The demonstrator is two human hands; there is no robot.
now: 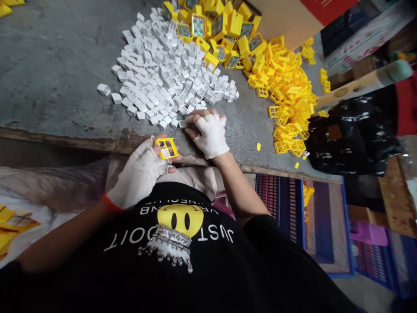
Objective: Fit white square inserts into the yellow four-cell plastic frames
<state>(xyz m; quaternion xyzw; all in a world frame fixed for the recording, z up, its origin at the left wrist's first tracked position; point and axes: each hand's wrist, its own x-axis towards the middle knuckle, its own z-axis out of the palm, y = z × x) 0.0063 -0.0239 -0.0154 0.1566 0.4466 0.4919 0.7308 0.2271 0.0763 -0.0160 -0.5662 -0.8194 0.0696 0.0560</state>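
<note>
My left hand (140,169), in a white fingerless glove with a red cuff, holds a small yellow plastic frame (167,148) at the table's front edge. The frame is divided into square openings, and a white piece shows in one of them. My right hand (208,134), gloved in white too, rests on the tabletop with its fingers curled. Its fingertips are at a small white plastic piece (182,124) on the near edge of a heap of white pieces (163,69). The thumb and index finger close in on that piece.
Behind the white heap lie yellow box-shaped parts (224,26) with shiny insides. A heap of yellow frames (286,91) spreads at right, beside a black patterned bag (352,134). Blue crates (280,204) stand below the wooden table edge (65,138). A cardboard box (283,21) stands behind.
</note>
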